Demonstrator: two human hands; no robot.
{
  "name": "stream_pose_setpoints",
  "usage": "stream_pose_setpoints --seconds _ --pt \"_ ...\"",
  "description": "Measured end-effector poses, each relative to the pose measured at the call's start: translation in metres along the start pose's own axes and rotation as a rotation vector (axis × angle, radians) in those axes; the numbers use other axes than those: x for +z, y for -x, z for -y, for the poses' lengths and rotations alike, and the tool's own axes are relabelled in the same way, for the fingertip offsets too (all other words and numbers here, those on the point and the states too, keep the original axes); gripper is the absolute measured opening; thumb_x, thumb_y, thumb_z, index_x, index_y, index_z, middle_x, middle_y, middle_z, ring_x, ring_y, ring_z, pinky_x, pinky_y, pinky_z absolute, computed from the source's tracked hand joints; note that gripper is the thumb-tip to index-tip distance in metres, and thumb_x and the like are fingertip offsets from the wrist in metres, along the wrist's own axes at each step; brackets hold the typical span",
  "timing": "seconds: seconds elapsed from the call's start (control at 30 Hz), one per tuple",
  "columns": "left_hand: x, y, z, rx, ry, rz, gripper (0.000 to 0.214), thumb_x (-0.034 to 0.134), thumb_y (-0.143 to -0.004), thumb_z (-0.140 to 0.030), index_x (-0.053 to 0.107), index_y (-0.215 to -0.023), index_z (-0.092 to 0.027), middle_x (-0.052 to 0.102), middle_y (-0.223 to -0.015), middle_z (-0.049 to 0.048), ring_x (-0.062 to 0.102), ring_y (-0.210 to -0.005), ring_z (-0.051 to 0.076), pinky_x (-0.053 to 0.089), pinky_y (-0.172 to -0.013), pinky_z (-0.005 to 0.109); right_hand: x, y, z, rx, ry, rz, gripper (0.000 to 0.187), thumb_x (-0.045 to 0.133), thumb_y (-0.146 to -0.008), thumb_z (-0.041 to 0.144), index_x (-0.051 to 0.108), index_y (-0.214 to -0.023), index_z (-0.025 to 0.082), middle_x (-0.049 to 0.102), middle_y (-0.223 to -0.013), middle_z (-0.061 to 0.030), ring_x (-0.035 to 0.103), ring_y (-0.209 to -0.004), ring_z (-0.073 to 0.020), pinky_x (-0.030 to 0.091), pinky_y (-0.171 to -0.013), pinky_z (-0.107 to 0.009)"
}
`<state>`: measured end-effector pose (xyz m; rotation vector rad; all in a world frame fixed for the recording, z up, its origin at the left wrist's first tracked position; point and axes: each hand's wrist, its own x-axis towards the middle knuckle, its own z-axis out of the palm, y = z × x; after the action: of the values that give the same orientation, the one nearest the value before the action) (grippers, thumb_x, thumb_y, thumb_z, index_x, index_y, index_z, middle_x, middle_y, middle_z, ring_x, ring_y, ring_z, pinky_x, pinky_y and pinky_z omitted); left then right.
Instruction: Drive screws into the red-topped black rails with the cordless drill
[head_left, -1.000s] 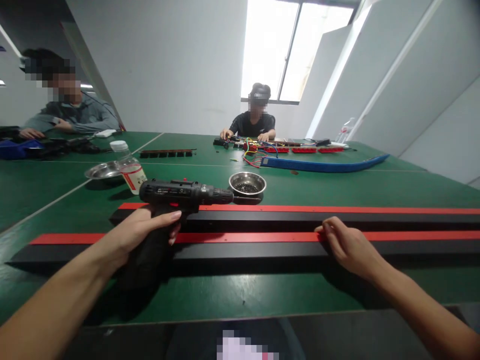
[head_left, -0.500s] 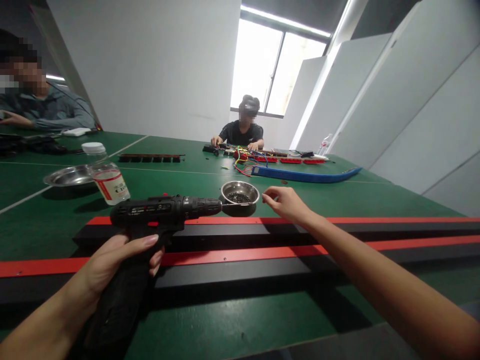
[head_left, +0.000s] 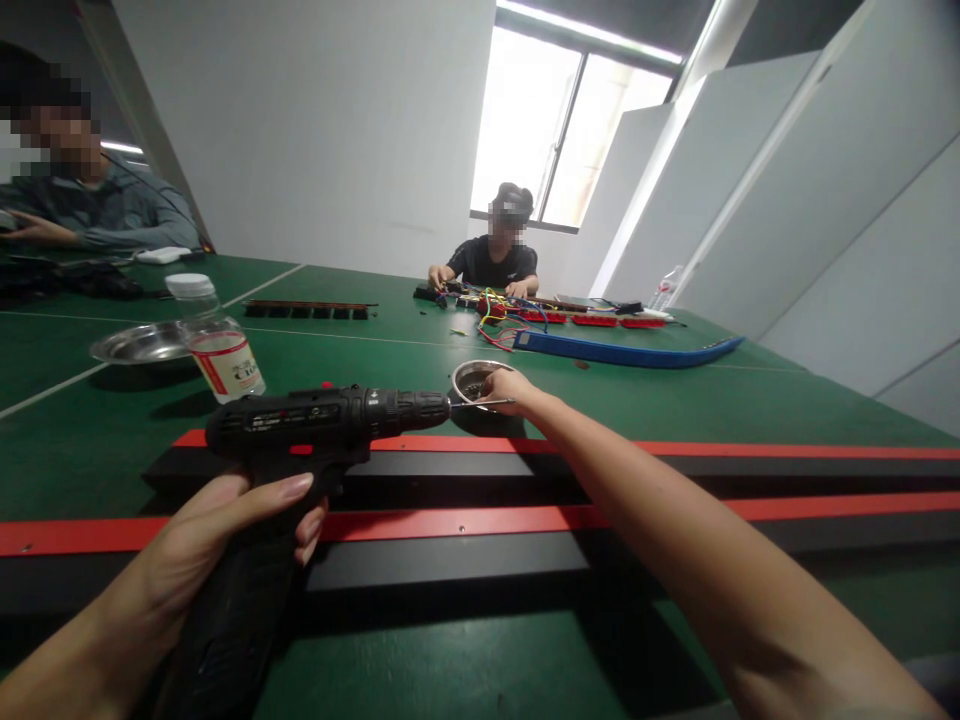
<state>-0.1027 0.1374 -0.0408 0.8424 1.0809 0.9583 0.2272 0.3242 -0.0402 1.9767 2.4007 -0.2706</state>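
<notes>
My left hand (head_left: 217,525) is wrapped round the grip of a black cordless drill (head_left: 296,425), held level with its chuck to the right. A long thin bit (head_left: 480,404) sticks out of the chuck and passes in front of the bowl and my right hand. My right hand (head_left: 511,388) reaches into a small metal bowl (head_left: 459,374) of small dark pieces that look like screws. Its fingers are bunched together, with the tips hidden inside. Below the drill lie two long black bars with red top strips, a nearer bar (head_left: 420,565) and a farther bar (head_left: 450,465).
At the left stand a bottle (head_left: 225,360) with a white cap and a wide metal dish (head_left: 124,345). A blue strip (head_left: 630,350), coloured wires (head_left: 491,310) and a black slotted strip (head_left: 307,310) lie farther back. Two people sit across the green table (head_left: 360,365).
My right hand has moved left and down from beside the bowl into it. My left hand keeps the drill nearly still. The view has shifted slightly.
</notes>
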Motion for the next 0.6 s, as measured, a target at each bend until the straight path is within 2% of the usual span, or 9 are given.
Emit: stream_pose_setpoints --seconds 0.07,0.17,0.4,0.5,0.6 --pt "0.0 0.002 0.0 -0.005 0.009 -0.019 0.031 0.086 -0.068 -0.04 0.071 -0.075 -0.014 0.062 -0.065 0.0044 0.058 -0.058 0.017 0.05 -0.052 0.025 0.0 -0.003 0.001 -0.001 0.042 0.038 0.019 0.071 -0.083 0.029 0.079 -0.088 0.013 0.074 -0.088 -0.011 0.065 -0.077 -0.0197 0.044 -0.067 -0.026" --pt "0.002 0.005 0.0 -0.011 0.027 -0.046 0.029 0.085 -0.071 -0.039 0.071 -0.079 -0.016 0.064 -0.068 0.0036 0.059 -0.06 0.016 0.051 -0.054 0.024 -0.002 -0.003 0.002 0.008 0.045 0.02 0.015 0.068 -0.082 0.023 0.08 -0.086 0.014 0.074 -0.085 -0.01 0.065 -0.077 -0.02 0.044 -0.066 -0.026" --pt "0.014 0.01 -0.006 0.023 -0.018 -0.058 0.031 0.087 -0.065 -0.039 0.069 -0.065 -0.014 0.063 -0.062 0.005 0.059 -0.055 0.015 0.05 -0.049 0.022 -0.008 0.007 -0.003 0.075 -0.219 -0.071 0.014 0.068 -0.081 0.024 0.079 -0.085 0.016 0.07 -0.073 -0.0056 0.061 -0.064 -0.0156 0.04 -0.056 -0.024" --pt "0.017 0.013 -0.007 0.068 -0.011 -0.085 0.03 0.087 -0.066 -0.038 0.069 -0.067 -0.014 0.064 -0.063 0.0047 0.059 -0.056 0.016 0.051 -0.05 0.023 -0.007 0.01 -0.006 0.075 -0.278 -0.113 0.015 0.068 -0.082 0.023 0.08 -0.084 0.016 0.069 -0.07 -0.0054 0.06 -0.061 -0.0153 0.038 -0.054 -0.024" --pt "0.014 0.013 -0.006 0.052 -0.018 -0.071 0.028 0.085 -0.07 -0.039 0.069 -0.071 -0.015 0.064 -0.067 0.0046 0.059 -0.06 0.016 0.053 -0.054 0.023 -0.007 0.017 -0.009 0.04 -0.355 -0.184 0.019 0.066 -0.084 0.026 0.081 -0.085 0.015 0.069 -0.069 -0.0055 0.06 -0.063 -0.0158 0.038 -0.055 -0.024"
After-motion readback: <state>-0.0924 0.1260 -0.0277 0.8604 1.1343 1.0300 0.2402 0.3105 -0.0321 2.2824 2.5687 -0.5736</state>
